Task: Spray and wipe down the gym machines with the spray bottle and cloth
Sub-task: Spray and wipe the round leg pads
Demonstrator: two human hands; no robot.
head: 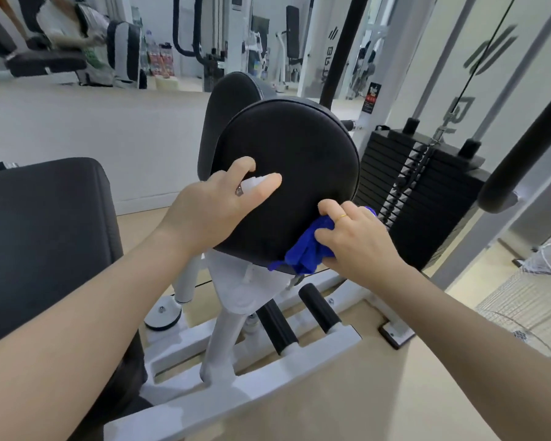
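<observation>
Head view: mirrored, perhaps "BULK", lettering on white machine upright (333,55).

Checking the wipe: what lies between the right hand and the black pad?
Head view: the blue cloth, bunched under the right hand against the round black pad's lower edge.

Left hand (218,198) holding white spray bottle (248,185) at black round pad (296,173), right hand (353,237) pressing blue cloth (306,249) on pad edge

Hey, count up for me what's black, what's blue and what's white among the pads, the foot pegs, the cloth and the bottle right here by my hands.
Black: 5, the round pad, the pad behind it, the bench pad, two foot pegs
Blue: 1, the cloth
White: 1, the spray bottle
Total: 7
</observation>
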